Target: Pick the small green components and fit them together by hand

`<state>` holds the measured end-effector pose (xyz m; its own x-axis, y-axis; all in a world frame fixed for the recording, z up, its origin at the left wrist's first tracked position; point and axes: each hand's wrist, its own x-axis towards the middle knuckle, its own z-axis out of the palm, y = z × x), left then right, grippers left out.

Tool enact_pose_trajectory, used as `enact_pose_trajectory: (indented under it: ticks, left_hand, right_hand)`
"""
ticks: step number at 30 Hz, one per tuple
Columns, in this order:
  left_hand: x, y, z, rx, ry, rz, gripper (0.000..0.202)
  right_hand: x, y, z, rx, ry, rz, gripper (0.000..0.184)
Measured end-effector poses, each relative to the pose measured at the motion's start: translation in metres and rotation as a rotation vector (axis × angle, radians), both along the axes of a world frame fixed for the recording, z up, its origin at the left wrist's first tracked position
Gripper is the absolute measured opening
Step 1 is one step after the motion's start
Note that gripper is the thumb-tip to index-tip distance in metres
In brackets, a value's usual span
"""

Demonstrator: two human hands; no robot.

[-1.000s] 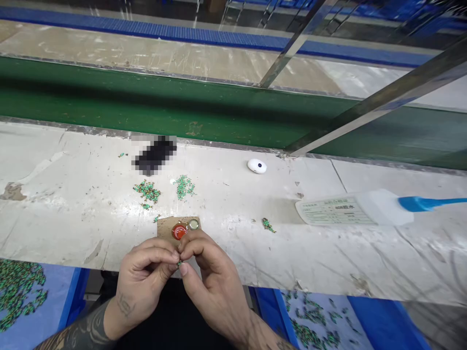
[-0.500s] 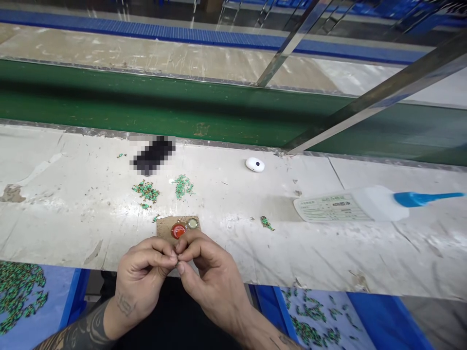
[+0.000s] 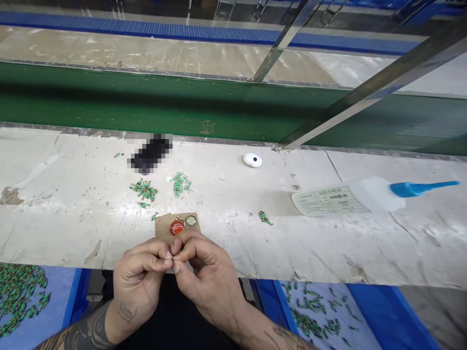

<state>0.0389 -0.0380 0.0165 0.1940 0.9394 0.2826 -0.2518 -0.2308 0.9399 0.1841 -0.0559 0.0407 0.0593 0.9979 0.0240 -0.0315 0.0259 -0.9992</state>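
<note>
Our left hand (image 3: 136, 287) and right hand (image 3: 207, 279) pinch fingers (image 3: 162, 255) shut on something hidden, close above a cardboard square (image 3: 164, 228) kept within reach at the worktop (image 3: 73, 228) edge.

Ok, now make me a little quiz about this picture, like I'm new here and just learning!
1. True or false: the white plastic bottle with the blue nozzle lies on its side on the bench.
2. What colour is the round piece on the cardboard square? A red, B blue, C white.
3. Fill in the blank: the left hand and the right hand meet at their ____.

Key: 1 true; 2 A; 3 fingertips
</note>
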Motion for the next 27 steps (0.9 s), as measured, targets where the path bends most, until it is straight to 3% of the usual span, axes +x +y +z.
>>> enact_pose_trajectory:
  ticks: [6,11,15,21,27]
  left_hand:
    - [-0.004,0.0,-0.007,-0.096,0.022,0.071,0.02]
    - [-0.005,0.007,-0.004,-0.292,-0.03,0.018,0.013]
    - [-0.005,0.007,0.001,-0.43,-0.063,-0.013,0.009]
    - [0.0,0.006,0.007,-0.501,-0.089,0.009,0.011]
    - [0.0,0.006,0.007,-0.517,-0.118,-0.012,0.012]
  right_hand:
    - [0.002,0.005,0.004,-0.027,0.026,0.026,0.015]
    - [0.002,0.009,0.01,-0.029,0.065,0.04,0.017]
    - [0.002,0.004,0.01,-0.137,0.184,0.056,0.022]
    - [0.004,0.0,0.006,-0.211,0.207,0.084,0.021]
    - [0.009,0.002,0.002,-0.155,0.171,0.098,0.023]
